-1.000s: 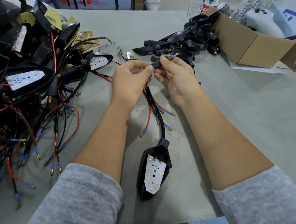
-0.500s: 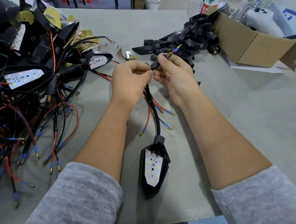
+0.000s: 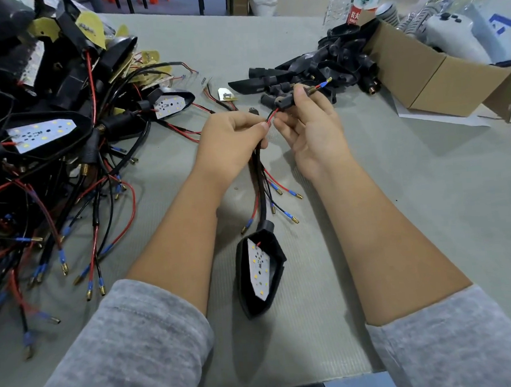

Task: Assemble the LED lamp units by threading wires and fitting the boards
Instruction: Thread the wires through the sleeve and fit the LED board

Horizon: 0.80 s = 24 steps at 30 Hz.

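From my remote feed, over a grey worktop (image 3: 399, 214): my left hand (image 3: 230, 144) has its fingers curled round a black sheathed cable (image 3: 259, 175) and pinches a red wire (image 3: 272, 116) at the fingertips. My right hand (image 3: 310, 127) pinches a small black threaded stem fitting (image 3: 287, 100) between thumb and forefinger, its other fingers loosely spread; the red wire runs through that fitting and comes out the far end with a blue sleeve and a brass tip (image 3: 326, 81). The cable drops between my forearms to a black lamp housing (image 3: 261, 276) lying on the worktop, with a white LED board (image 3: 259, 271) seated in it. Loose red and black leads with blue-sleeved brass terminals (image 3: 284, 203) fan out beside the cable. At left sits a tangled heap of wired lamp units (image 3: 41, 137); beyond my hands lies a pile of empty black housings (image 3: 315, 70), touching an open cardboard box (image 3: 438, 71). Grey sleeves (image 3: 138, 350) cover both upper forearms.
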### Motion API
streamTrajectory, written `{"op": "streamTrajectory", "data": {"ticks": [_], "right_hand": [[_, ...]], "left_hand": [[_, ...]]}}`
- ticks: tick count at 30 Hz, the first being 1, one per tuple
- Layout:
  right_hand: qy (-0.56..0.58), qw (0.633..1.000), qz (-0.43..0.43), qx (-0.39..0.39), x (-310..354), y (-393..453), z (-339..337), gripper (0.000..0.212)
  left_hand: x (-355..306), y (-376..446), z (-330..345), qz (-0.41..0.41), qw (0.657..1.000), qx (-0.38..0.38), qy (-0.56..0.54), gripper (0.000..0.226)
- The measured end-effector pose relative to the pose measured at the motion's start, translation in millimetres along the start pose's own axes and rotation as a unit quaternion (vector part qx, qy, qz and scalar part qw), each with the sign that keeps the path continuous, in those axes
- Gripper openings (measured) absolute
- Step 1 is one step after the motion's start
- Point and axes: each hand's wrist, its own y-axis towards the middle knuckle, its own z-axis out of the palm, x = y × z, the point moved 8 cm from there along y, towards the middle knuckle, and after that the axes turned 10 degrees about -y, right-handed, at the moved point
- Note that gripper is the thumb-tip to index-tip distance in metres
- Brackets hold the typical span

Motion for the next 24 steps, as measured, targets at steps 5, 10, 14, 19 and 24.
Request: {"op": "streamTrajectory", "data": {"ticks": [5,10,14,19,24], "right_hand": [[-0.08,0.997,0.001,0.019,2,-3,6,0.003],[-0.155,0.987,-0.022,0.043,3,-8,14,0.003],[-0.1,0.995,-0.012,0.025,2,-5,10,0.004],[-0.035,0.999,-0.014,-0.011,2,-1,3,0.006],[-0.036,0.999,-0.026,-0.014,3,1,1,0.006]], "left_hand": [[1,1,0,0.012,1.0,-0.004,-0.003,0.025],[2,2,-2,0.005,1.0,-0.014,0.013,0.021],[1,1,2,-0.019,0.999,-0.008,-0.026,0.007],[3,0,2,-0.043,0.999,-0.006,-0.03,0.008],[1,0,1,-0.024,1.0,0.003,-0.012,0.01]]}}
